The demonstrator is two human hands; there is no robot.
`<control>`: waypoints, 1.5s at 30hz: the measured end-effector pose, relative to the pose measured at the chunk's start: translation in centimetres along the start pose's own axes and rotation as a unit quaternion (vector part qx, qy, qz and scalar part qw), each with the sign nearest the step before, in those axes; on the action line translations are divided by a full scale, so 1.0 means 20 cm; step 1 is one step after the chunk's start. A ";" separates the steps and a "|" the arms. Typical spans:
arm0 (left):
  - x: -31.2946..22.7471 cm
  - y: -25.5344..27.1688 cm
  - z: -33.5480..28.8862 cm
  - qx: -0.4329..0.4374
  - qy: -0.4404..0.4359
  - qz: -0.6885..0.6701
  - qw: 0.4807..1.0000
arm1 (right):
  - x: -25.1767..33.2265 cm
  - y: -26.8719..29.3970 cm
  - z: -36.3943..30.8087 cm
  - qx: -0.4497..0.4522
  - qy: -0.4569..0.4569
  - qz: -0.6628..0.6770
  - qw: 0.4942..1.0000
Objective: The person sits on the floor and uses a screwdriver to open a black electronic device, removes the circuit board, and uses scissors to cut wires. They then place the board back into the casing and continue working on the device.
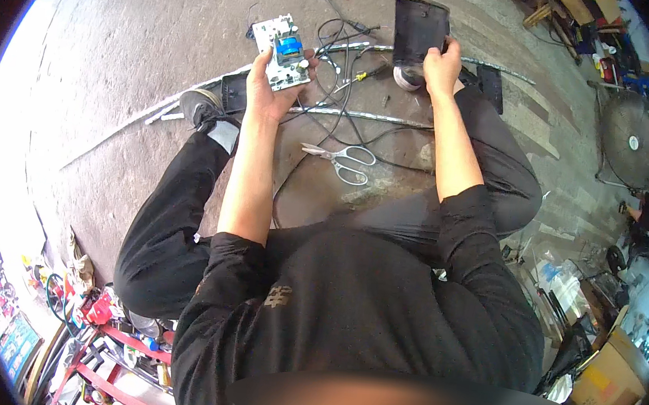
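Note:
My left hand (271,94) is closed on the edges of a white circuit board (280,71), which carries a blue component (289,47) and several small parts. To its right, my right hand (442,68) grips a black plastic cover (420,29) by its lower right side, thumb on the face. A round, pale-rimmed object (407,78) shows just below the cover, partly hidden by it. Grey-handled scissors (342,158) lie on the floor between my forearms, blades pointing left. Black cables (343,100) tangle on the ground between my two hands.
Long thin metal strips (378,118) cross the floor ahead of me. A round floor fan (633,138) stands at the right. Cluttered goods and a cardboard box (608,382) fill the lower right. A red-framed rack of assorted items (121,370) is at lower left.

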State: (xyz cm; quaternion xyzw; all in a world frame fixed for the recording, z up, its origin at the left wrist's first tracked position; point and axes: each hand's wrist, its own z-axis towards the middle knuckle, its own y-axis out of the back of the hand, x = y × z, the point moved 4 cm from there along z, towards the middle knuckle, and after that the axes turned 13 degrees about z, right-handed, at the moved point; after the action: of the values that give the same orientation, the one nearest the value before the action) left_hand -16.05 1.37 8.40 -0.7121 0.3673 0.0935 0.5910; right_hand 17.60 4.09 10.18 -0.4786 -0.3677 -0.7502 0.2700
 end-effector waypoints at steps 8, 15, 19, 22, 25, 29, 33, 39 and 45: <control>0.04 0.07 0.04 -0.098 0.029 0.155 0.983 | -0.34 -0.14 -0.32 0.291 -0.265 -0.042 0.918; 0.26 0.26 0.05 -0.127 0.104 0.140 0.976 | -0.66 -0.10 -0.50 0.290 -0.268 -0.178 0.901; 0.37 0.31 0.08 -0.172 0.099 0.208 0.958 | -0.21 -0.20 -0.51 0.245 0.082 -0.209 0.943; 0.46 0.39 0.13 -0.148 0.063 0.203 0.966 | -0.17 -0.32 -0.52 0.286 0.002 -0.119 0.951; 0.46 0.36 0.12 -0.164 0.064 0.245 0.953 | -0.14 -0.36 -0.65 0.453 -0.078 -0.116 0.881; 0.49 0.41 0.27 -0.122 0.108 0.318 0.934 | -0.05 -0.46 -0.88 0.631 -0.086 -0.123 0.761; 0.44 0.34 0.28 -0.133 -0.027 0.572 0.809 | -0.04 -0.48 -0.97 0.636 -0.082 -0.120 0.758; 0.14 0.47 0.16 -0.213 -0.091 0.863 0.449 | -0.13 -0.44 -0.90 0.590 -0.054 -0.139 0.794; 0.10 0.80 0.07 -0.197 -0.052 0.858 0.471 | -0.20 -0.25 -0.61 0.259 -0.068 -0.215 0.939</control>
State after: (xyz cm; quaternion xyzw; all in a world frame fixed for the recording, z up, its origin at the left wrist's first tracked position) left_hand -24.38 1.35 -5.45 -0.1315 0.7353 0.6605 0.0767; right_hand 9.08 -2.76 1.67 -0.3511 -0.6611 -0.6348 0.1915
